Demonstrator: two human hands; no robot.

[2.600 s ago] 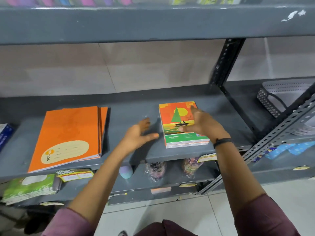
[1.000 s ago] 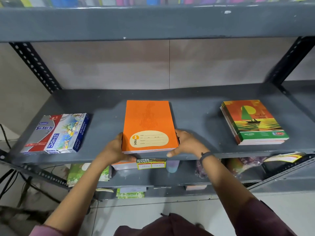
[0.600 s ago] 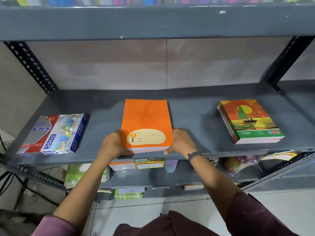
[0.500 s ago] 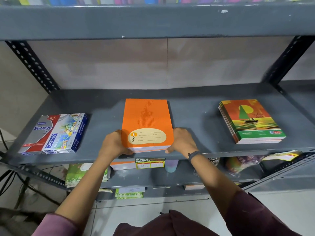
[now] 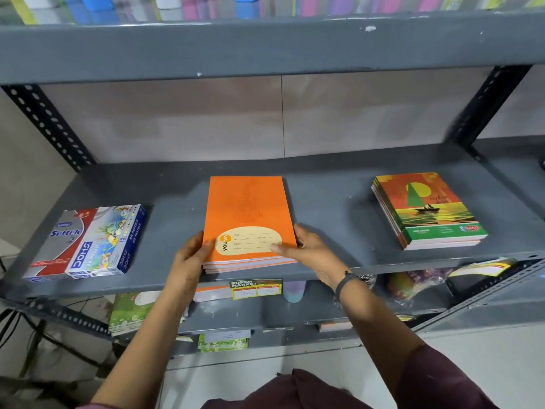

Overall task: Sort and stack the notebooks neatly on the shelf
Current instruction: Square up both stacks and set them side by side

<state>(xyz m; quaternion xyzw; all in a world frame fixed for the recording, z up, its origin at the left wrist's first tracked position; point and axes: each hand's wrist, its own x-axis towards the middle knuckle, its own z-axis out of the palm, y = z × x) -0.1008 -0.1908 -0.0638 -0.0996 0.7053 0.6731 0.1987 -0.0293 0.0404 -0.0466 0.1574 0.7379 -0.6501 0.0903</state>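
Note:
A stack of orange notebooks [image 5: 246, 208] lies squared up in the middle of the grey metal shelf [image 5: 330, 202]. My left hand [image 5: 188, 261] presses against the stack's lower left edge, thumb on the cover. My right hand [image 5: 309, 249] grips the lower right corner, thumb lying on the cream label. A second stack, with green and orange sailboat covers [image 5: 427, 211], sits on the shelf to the right, untouched.
Two boxes of pastels [image 5: 88, 243] lie at the shelf's left end. Slotted uprights [image 5: 47, 125] frame the bay, and another shelf [image 5: 265, 48] runs overhead. Below hang a price tag [image 5: 255, 289] and more notebooks and packets.
My hands left the sailboat stack and took hold of the orange stack. Over the last second they squared it and nudged it slightly back; my right thumb now rests on the cover.

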